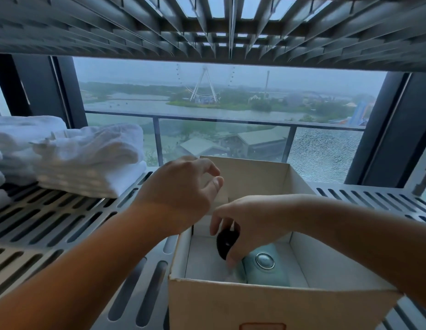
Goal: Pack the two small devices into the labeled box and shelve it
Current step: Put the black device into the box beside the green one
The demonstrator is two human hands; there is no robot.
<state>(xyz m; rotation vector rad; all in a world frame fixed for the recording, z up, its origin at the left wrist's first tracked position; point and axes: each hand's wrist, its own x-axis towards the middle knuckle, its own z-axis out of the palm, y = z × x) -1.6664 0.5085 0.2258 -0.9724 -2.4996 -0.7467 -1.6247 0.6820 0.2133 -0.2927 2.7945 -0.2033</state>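
Observation:
An open cardboard box [262, 303] stands on the slotted metal shelf [52, 222], with the edge of a label at its front bottom. Inside lies a pale teal device [266, 265] with a round silver-ringed button. My right hand [250, 222] reaches into the box and holds a small black rounded device [226, 241] just left of the teal one. My left hand [183, 191] hovers over the box's left wall with fingers loosely curled and holds nothing; whether it touches the far flap I cannot tell.
Folded white towels [88, 158] are stacked on the shelf at the left. Another slotted shelf [207, 25] hangs close overhead. Behind the shelf is a window [231, 103] with a railing; one pane [326, 153] at the right looks cracked.

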